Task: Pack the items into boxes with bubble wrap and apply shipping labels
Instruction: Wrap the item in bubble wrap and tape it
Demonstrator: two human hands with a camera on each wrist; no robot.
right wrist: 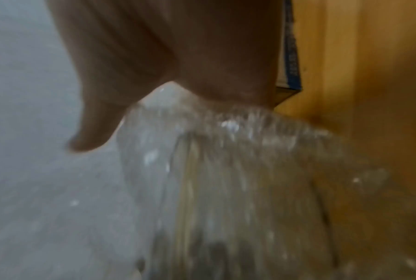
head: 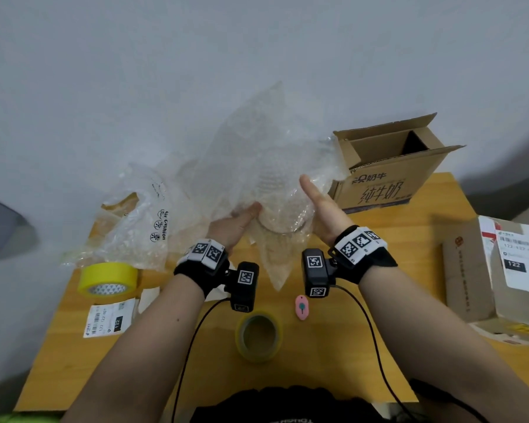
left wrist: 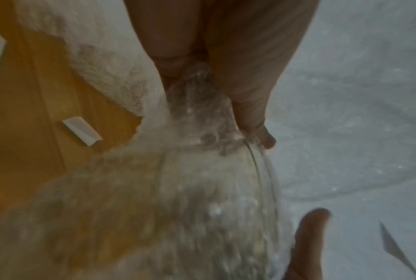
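Note:
A clear glass jar [head: 280, 222] lies on its side inside a big sheet of bubble wrap [head: 257, 141] that stands up above the table. My left hand [head: 240, 216] grips the wrapped jar from the left, fingers curled over its rim [left wrist: 255, 130] and thumb below. On the other side my right hand [head: 318, 199] clasps it, thumb straight on top and fingers hidden behind the wrap. The wrist views show the jar [left wrist: 202, 189] and the wrap [right wrist: 226, 180] blurred. An open cardboard box [head: 388, 175] stands just right of the hands. A shipping label [head: 109, 320] lies at the left.
The wooden table [head: 409, 300] also holds a yellow tape roll [head: 107, 279], a clear tape roll [head: 258, 335], a pink cutter [head: 302, 306] and an air-cushion bag [head: 141, 221]. A sealed, labelled box [head: 495, 270] sits at the right edge. A grey wall stands behind.

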